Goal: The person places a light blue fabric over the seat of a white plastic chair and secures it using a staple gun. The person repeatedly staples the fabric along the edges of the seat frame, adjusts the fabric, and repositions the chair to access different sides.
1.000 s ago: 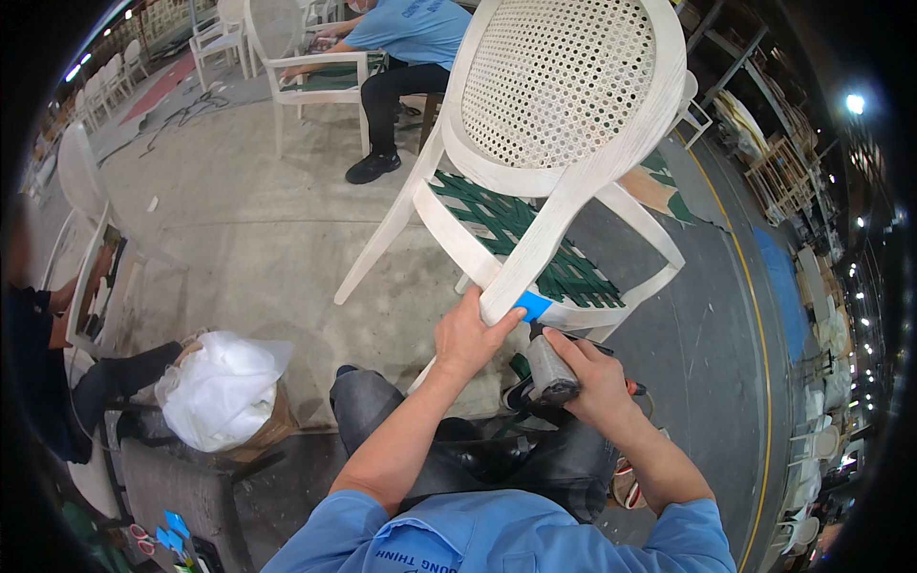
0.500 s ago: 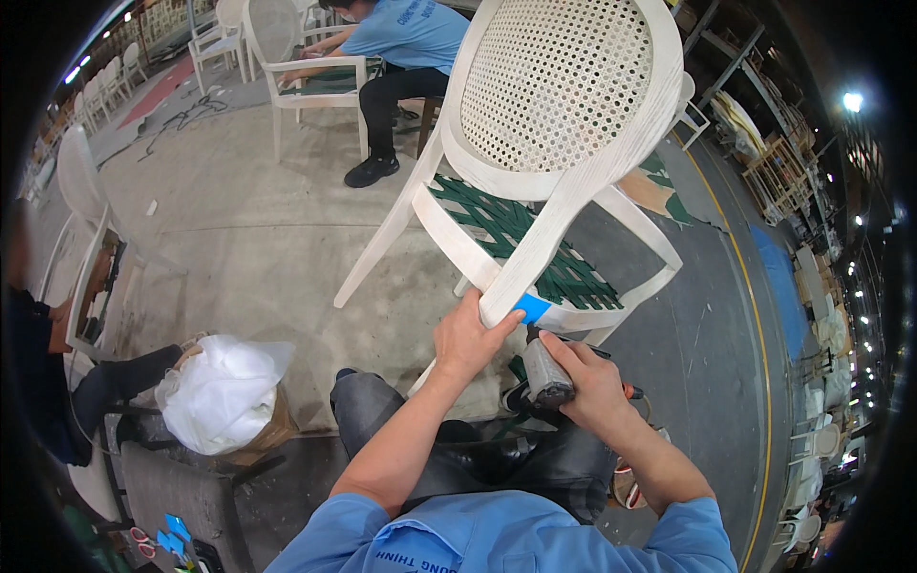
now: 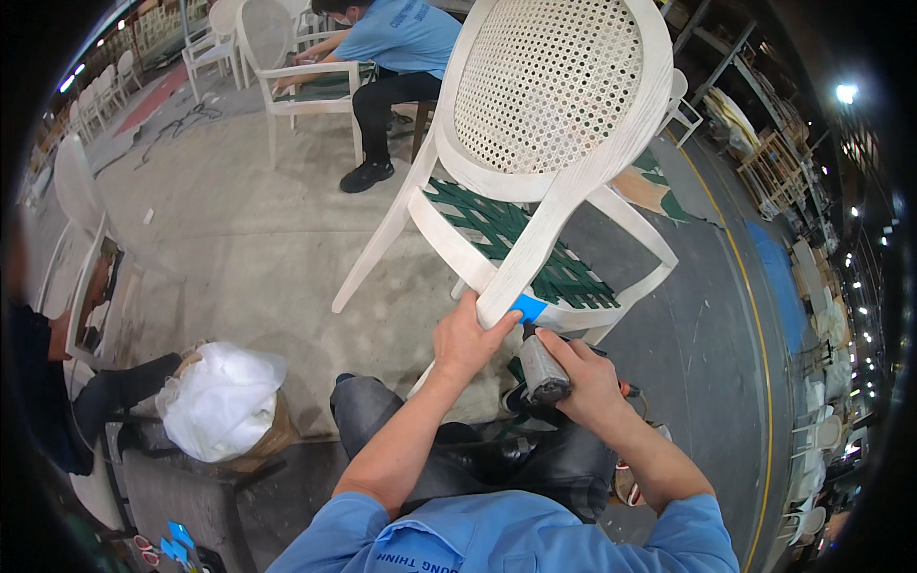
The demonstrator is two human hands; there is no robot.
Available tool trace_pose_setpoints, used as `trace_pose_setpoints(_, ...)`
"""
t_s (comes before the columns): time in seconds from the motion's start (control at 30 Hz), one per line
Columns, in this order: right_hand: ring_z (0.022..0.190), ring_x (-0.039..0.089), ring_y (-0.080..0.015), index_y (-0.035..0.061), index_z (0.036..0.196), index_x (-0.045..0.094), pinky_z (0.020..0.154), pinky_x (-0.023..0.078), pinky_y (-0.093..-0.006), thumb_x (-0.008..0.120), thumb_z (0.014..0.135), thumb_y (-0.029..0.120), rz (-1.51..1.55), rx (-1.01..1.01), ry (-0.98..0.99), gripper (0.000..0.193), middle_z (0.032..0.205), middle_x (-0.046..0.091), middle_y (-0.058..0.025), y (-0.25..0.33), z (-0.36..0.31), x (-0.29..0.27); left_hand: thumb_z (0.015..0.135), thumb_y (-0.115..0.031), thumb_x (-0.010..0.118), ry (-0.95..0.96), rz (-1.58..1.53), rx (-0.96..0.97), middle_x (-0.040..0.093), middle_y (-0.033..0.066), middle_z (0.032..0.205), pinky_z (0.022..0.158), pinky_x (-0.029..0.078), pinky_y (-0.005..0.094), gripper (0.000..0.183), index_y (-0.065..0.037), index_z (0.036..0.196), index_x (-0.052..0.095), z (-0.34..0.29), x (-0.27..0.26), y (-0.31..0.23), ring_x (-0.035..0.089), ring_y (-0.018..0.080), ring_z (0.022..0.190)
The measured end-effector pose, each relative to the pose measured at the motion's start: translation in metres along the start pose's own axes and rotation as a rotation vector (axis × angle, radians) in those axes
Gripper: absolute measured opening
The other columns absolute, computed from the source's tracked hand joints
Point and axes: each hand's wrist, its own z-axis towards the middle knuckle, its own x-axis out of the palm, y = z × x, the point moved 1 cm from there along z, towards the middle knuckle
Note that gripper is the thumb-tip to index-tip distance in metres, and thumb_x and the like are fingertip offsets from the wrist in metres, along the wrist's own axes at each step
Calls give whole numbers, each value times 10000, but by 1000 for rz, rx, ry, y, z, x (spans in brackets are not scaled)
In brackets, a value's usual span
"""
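A white wooden armchair with a round cane back and green seat webbing stands tilted in front of me. My left hand is wrapped round its rear leg, just below the seat rail. The left thumb reaches a blue patch on that rail. In my right hand is a grey staple gun with a dark nose. Its nose points up at the rail, right by the blue patch; whether it touches the wood I cannot tell. My fingers hide part of its handle.
To my left are a white plastic bag in a carton and a grey seat with red-handled scissors. One co-worker in blue bends over another white chair. A second person's arm shows at far left.
The view has shifted slightly. Both hands keep their hold on the chair leg and the staple gun, whose nose stays by the blue patch.
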Motion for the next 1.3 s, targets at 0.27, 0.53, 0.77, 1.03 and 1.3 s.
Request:
trace_pose_setpoints(0.27, 1052, 732, -404, 185, 1557, 543, 908, 610, -462, 847, 730, 70, 81, -14, -79, 888, 1233, 699, -155, -1, -1, -18, 860, -540, 835, 7, 13, 5, 773, 229, 1086, 848, 571, 486, 722, -9, 1307, 636, -3, -1, -3, 752, 415, 1009)
trace_pose_setpoints(0.53, 1065, 734, -394, 185, 1563, 535, 903, 617, -449, 851, 712, 52, 41, -52, -82, 917, 1257, 694, -150, -7, 8, -22, 865, -550, 824, -11, 39, 26, 774, 220, 1043, 818, 572, 499, 680, -30, 1263, 639, -1, -3, 0, 753, 420, 971)
trace_pose_setpoints(0.77, 1051, 728, -404, 202, 1581, 509, 884, 615, -464, 867, 630, 6, 3, -64, -53, 1035, 1256, 685, -147, -10, 8, -24, 869, -558, 817, -35, 7, 49, 773, 222, 1037, 820, 570, 503, 667, -46, 1257, 639, -3, 0, 1, 752, 421, 968)
trace_pose_setpoints(1.03, 1031, 727, -405, 206, 1587, 503, 873, 614, -470, 876, 617, 3, 0, -58, -35, 1059, 1217, 684, -148, -11, 8, -23, 870, -569, 814, -36, 29, 44, 777, 216, 1019, 808, 574, 501, 665, -46, 1241, 641, -3, 0, 1, 759, 415, 951)
trace_pose_setpoints(1.3, 995, 733, -402, 205, 1575, 513, 853, 610, -482, 868, 681, 65, -11, -70, -44, 972, 1156, 691, -142, -11, 8, -23, 871, -576, 814, -48, 18, 55, 778, 215, 1024, 810, 577, 498, 678, -44, 1252, 641, -4, 1, 2, 760, 412, 954)
